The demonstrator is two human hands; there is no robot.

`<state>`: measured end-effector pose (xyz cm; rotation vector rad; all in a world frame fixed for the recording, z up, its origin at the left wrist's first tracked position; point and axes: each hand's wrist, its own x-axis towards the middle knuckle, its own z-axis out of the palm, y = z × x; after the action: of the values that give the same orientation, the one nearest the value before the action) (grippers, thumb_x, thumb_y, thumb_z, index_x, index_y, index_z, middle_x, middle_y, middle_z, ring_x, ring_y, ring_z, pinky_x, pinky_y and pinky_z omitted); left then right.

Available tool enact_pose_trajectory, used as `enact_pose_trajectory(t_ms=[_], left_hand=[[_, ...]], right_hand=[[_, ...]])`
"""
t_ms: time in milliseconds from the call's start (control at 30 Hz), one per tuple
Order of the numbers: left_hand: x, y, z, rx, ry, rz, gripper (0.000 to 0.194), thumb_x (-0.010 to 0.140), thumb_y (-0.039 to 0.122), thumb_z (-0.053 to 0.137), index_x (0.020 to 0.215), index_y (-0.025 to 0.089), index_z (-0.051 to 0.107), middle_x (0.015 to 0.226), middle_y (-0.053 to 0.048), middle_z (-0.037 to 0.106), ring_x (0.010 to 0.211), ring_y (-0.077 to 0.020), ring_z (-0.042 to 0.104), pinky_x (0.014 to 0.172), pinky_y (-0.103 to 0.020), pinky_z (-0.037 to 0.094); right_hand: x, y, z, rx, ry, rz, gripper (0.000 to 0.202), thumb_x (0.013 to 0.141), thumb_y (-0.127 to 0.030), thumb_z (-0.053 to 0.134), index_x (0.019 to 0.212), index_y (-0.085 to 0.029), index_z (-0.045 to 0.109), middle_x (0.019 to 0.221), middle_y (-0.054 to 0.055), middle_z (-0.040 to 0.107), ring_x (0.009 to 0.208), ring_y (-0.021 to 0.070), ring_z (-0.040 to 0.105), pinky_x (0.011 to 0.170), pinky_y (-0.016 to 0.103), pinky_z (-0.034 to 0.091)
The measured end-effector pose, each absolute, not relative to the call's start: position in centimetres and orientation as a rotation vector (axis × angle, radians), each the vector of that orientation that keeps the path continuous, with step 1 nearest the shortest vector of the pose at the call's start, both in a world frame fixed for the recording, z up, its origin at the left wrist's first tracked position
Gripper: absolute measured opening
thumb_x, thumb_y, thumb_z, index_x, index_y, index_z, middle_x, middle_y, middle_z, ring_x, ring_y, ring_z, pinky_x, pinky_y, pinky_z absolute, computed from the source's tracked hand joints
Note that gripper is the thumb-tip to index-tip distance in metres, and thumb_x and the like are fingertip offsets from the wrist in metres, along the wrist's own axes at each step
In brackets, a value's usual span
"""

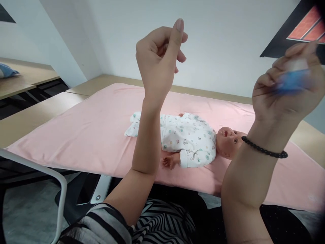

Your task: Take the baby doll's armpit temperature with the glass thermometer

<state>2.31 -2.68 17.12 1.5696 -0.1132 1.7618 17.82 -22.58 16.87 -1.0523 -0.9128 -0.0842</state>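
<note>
A baby doll (189,137) in a white printed sleepsuit lies on its back on a pink cloth (96,125), head to the right. Above the doll's legs, my left hand (159,54) is raised, its fingers curled in and the thumb pointing up; nothing shows in it. Higher over the doll's head end, my right hand (286,81), with a dark bead bracelet on the wrist, is closed around a small blue and white object (294,81). Motion blur hides what kind it is. Neither hand touches the doll. My right forearm covers part of the doll's head.
Under the cloth is a wooden table (73,96) against a white wall (215,44). A white metal frame (62,189) curves at the lower left. Another table (33,73) at the far left carries a blue item (7,71). A dark-framed window (304,27) is at upper right.
</note>
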Motion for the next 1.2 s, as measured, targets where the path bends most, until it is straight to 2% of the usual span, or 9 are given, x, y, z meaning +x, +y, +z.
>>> enact_pose_trajectory(t_ms=[200,400,500,600,700,800,867,933,1200], left_hand=[[2.3,-2.4,17.1,1.621,-0.038,1.716,0.058,0.085,0.080,0.052,0.069,0.026,0.070,0.059,0.001,0.061,0.048,-0.0098,0.045,0.045,-0.032,0.027],[2.0,-3.3,17.1,1.610,0.023,1.705,0.054,0.087,0.077,0.058,0.070,0.028,0.073,0.062,-0.002,0.062,0.051,-0.0142,0.051,0.049,-0.033,0.035],[2.0,-3.6,17.2,1.593,0.085,1.679,0.050,0.088,0.073,0.061,0.067,0.030,0.073,0.060,-0.003,0.061,0.051,-0.0166,0.053,0.049,-0.034,0.038],[2.2,-3.7,17.3,1.577,0.114,1.673,0.045,0.090,0.067,0.064,0.065,0.030,0.072,0.060,-0.003,0.062,0.050,-0.0176,0.054,0.048,-0.034,0.038],[2.3,-3.8,17.4,1.588,0.100,1.691,0.042,0.092,0.061,0.066,0.064,0.030,0.073,0.059,-0.003,0.063,0.049,-0.0172,0.054,0.047,-0.034,0.039],[2.1,-3.8,17.4,1.606,0.044,1.707,0.039,0.093,0.057,0.066,0.066,0.029,0.075,0.058,-0.002,0.063,0.046,-0.0151,0.052,0.047,-0.033,0.041],[1.9,-3.7,17.3,1.602,0.018,1.696,0.037,0.092,0.056,0.068,0.067,0.029,0.076,0.057,-0.001,0.063,0.046,-0.0145,0.052,0.045,-0.032,0.041],[1.9,-3.6,17.2,1.604,0.015,1.672,0.036,0.090,0.056,0.071,0.067,0.029,0.076,0.055,-0.001,0.062,0.049,-0.0154,0.056,0.044,-0.032,0.041],[2.3,-3.3,17.0,1.600,0.021,1.657,0.037,0.088,0.061,0.071,0.067,0.030,0.074,0.057,0.000,0.064,0.052,-0.0160,0.061,0.042,-0.031,0.043]], right_hand=[[17.7,-22.9,17.0,-1.112,-0.903,-0.161,0.014,0.080,-0.057,0.079,0.080,-0.044,0.075,0.097,0.002,0.069,0.089,0.0251,0.066,0.054,0.040,0.052],[17.8,-22.6,16.7,-1.083,-0.869,-0.195,0.015,0.081,-0.057,0.076,0.084,-0.043,0.073,0.103,0.001,0.067,0.105,0.0261,0.066,0.071,0.042,0.059],[17.9,-22.2,16.5,-1.180,-0.907,-0.311,0.014,0.084,-0.055,0.073,0.081,-0.042,0.072,0.098,0.001,0.068,0.094,0.0268,0.067,0.072,0.044,0.058],[18.1,-21.7,16.4,-1.204,-0.899,-0.292,0.020,0.084,-0.061,0.069,0.085,-0.041,0.072,0.095,0.003,0.068,0.086,0.0277,0.067,0.069,0.047,0.057],[18.2,-21.4,16.4,-1.163,-0.920,-0.283,0.017,0.082,-0.058,0.072,0.082,-0.041,0.071,0.097,0.003,0.069,0.087,0.0281,0.065,0.066,0.047,0.054],[18.2,-21.1,16.4,-1.143,-0.942,-0.284,0.020,0.081,-0.059,0.073,0.080,-0.039,0.070,0.090,0.004,0.068,0.076,0.0256,0.064,0.061,0.046,0.052],[18.4,-21.0,16.4,-1.138,-0.932,-0.255,0.025,0.080,-0.063,0.071,0.081,-0.038,0.069,0.085,0.004,0.067,0.069,0.0239,0.061,0.057,0.044,0.050],[18.8,-21.0,16.3,-1.126,-0.918,-0.241,0.023,0.077,-0.059,0.075,0.080,-0.037,0.069,0.084,0.003,0.067,0.064,0.0221,0.058,0.055,0.043,0.048],[19.7,-21.4,16.5,-1.016,-0.905,-0.196,0.022,0.073,-0.056,0.079,0.076,-0.038,0.068,0.088,0.004,0.069,0.065,0.0219,0.057,0.062,0.047,0.051]])
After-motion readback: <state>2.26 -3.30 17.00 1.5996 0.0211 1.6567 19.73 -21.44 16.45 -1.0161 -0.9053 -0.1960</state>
